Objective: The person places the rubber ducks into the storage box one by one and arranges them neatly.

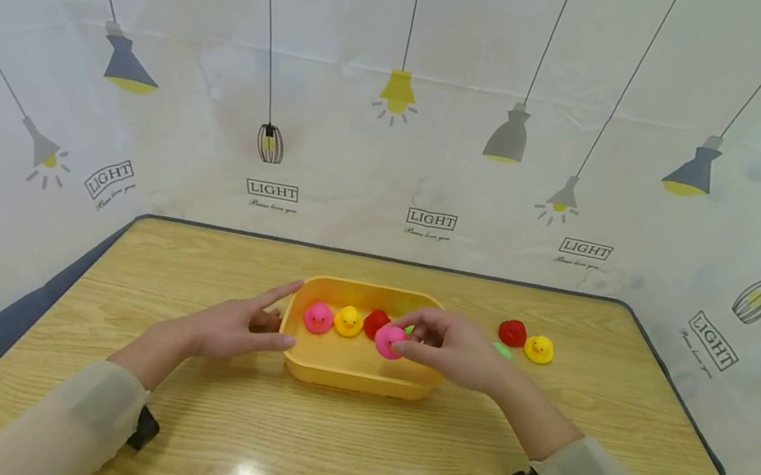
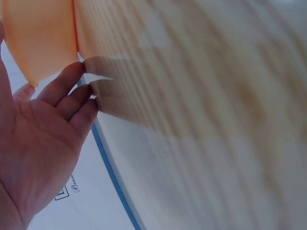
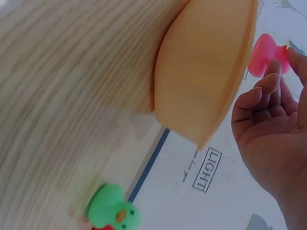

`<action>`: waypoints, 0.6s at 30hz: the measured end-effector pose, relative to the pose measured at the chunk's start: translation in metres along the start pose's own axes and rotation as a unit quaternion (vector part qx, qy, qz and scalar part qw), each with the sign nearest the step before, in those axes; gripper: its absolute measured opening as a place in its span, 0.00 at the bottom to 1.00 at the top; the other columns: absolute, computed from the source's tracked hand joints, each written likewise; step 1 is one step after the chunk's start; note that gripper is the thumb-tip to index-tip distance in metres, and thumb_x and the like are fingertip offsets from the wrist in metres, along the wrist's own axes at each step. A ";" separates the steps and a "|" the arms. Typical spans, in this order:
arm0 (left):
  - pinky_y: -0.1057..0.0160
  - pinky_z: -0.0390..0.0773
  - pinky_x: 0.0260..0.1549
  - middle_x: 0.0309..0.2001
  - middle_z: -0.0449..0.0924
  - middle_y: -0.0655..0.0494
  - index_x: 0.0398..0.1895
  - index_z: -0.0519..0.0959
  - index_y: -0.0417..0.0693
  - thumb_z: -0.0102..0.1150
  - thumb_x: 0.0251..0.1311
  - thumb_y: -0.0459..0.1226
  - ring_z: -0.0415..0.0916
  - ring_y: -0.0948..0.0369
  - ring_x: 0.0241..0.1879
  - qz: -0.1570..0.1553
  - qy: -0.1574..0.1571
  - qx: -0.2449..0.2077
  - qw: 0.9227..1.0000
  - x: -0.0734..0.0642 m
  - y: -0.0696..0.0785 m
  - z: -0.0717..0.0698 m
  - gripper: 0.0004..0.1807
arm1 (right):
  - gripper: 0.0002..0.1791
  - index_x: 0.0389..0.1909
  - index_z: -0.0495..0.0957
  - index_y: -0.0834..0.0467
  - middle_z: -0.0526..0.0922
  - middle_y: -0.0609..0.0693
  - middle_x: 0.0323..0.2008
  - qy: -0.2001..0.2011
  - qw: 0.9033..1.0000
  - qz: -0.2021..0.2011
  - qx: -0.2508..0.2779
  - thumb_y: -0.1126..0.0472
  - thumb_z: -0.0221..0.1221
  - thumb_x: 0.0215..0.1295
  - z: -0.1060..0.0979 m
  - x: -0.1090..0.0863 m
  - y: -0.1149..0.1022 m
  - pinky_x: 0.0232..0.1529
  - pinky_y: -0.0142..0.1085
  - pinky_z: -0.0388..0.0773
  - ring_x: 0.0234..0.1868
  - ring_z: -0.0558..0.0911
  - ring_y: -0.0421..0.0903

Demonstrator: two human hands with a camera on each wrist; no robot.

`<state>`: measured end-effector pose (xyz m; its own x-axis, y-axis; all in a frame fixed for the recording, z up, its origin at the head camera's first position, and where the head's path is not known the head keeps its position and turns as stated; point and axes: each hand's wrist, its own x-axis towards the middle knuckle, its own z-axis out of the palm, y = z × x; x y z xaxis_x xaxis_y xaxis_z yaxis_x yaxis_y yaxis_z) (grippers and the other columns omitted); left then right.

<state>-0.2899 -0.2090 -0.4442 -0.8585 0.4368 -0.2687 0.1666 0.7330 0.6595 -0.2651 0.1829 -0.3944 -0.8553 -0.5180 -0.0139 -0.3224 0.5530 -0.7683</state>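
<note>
A yellow-orange plastic basin [image 1: 358, 382] stands on the wooden table. Along its inside sit a pink rubber duck [image 1: 319, 317], a yellow duck [image 1: 348, 321] and a red duck [image 1: 376, 323], with a sliver of green duck [image 1: 409, 330] partly behind my right hand. Thumb and fingers of my right hand [image 1: 459, 351] pinch another pink rubber duck [image 1: 390, 342] above the basin; the right wrist view shows this duck [image 3: 264, 55] over the rim. At the basin's left end, my left hand [image 1: 228, 327] rests with spread fingers against the rim and wall.
Right of the basin lie a red duck [image 1: 512, 333], a yellow duck [image 1: 539, 349] and a green duck [image 1: 503, 350], the last largely covered by my hand in the head view. A printed curtain [image 1: 322, 228] rises behind the table's dark-edged back.
</note>
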 end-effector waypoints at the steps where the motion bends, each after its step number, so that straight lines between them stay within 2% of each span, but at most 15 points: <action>1: 0.27 0.62 0.80 0.80 0.72 0.43 0.88 0.40 0.91 0.61 0.67 0.73 0.66 0.41 0.83 0.001 0.000 0.000 1.000 0.000 0.000 0.000 0.54 | 0.15 0.56 0.88 0.47 0.83 0.47 0.36 -0.003 1.000 -0.003 0.000 0.48 0.72 0.73 0.003 0.003 -0.002 0.31 0.30 0.69 0.33 0.76 0.45; 9: 0.28 0.62 0.80 0.80 0.73 0.44 0.88 0.41 0.91 0.62 0.67 0.73 0.67 0.41 0.83 0.004 0.001 0.002 1.000 0.000 0.000 -0.001 0.54 | 0.14 0.57 0.88 0.52 0.84 0.47 0.37 -0.017 0.999 -0.029 0.030 0.53 0.71 0.75 0.031 0.030 -0.013 0.34 0.28 0.72 0.35 0.76 0.44; 18: 0.27 0.63 0.79 0.79 0.74 0.44 0.89 0.40 0.89 0.61 0.69 0.72 0.66 0.41 0.83 0.017 -0.001 -0.002 1.000 0.000 0.001 0.001 0.53 | 0.16 0.56 0.88 0.48 0.83 0.46 0.38 -0.014 1.000 0.009 0.012 0.46 0.71 0.74 0.063 0.055 -0.028 0.35 0.31 0.74 0.37 0.78 0.44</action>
<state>-0.2893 -0.2082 -0.4443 -0.8518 0.4616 -0.2476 0.1933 0.7164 0.6704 -0.2776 0.0977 -0.4135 -0.8492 -0.5263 -0.0445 -0.2974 0.5462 -0.7831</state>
